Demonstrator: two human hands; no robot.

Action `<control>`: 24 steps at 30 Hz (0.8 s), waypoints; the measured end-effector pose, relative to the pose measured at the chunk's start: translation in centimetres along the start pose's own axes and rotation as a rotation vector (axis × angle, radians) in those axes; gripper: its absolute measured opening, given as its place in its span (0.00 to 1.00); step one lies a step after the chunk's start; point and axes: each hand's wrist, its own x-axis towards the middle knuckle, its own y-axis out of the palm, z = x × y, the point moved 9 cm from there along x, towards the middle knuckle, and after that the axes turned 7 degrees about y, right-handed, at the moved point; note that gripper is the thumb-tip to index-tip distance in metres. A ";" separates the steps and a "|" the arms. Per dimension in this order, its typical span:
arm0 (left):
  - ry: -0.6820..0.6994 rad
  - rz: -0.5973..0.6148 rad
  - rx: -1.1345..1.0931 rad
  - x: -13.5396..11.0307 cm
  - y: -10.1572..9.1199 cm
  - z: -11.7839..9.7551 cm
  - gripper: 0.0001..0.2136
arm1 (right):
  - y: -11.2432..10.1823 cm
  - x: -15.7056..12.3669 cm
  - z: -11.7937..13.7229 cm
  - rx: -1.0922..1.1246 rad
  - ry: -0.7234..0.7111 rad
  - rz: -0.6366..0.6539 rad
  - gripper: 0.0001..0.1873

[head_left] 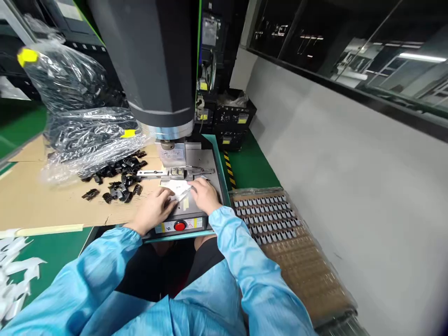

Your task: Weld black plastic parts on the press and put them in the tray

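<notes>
A crumpled white sheet [178,186], paper or cloth, lies over the front of the machine's metal base plate [210,161]. My right hand [206,195] pinches its right end between thumb and fingers. At the sheet's left edge, my left hand [156,211] has its fingers closed on it. Just behind the sheet, a metal fixture [177,172] sits under the clear plate and the round head of a large dark machine [147,60]. Whether a small part lies beneath the sheet is hidden.
Loose black plastic parts [124,179] lie on cardboard at left, beside bulging clear bags [87,126]. A red button [179,226] is on the machine's front. At right lies a tray [290,261] with rows of small grey parts. White strips [17,275] lie lower left.
</notes>
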 end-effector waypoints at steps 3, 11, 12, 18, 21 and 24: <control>0.010 -0.031 0.001 0.2 0.8 0.4 0.13 | 1.9 1.3 0.1 -0.092 0.007 0.005 0.16; -0.006 -0.112 -0.117 -0.3 0.6 1.2 0.11 | 1.2 0.8 -0.3 -0.102 0.060 -0.060 0.09; -0.013 -0.121 -0.137 -0.4 0.6 1.3 0.12 | 0.9 0.6 -0.6 -0.082 0.093 -0.074 0.07; -0.067 -0.176 -0.220 -0.7 0.2 2.3 0.13 | 0.4 -0.2 -1.7 0.042 0.231 -0.129 0.04; -0.056 -0.189 -0.198 -0.2 -0.2 2.0 0.13 | 0.0 -0.8 -2.9 0.148 0.330 -0.210 0.07; 0.041 -0.141 -0.115 1.6 -0.4 0.2 0.12 | -0.7 -1.5 -4.0 0.277 0.406 -0.312 0.11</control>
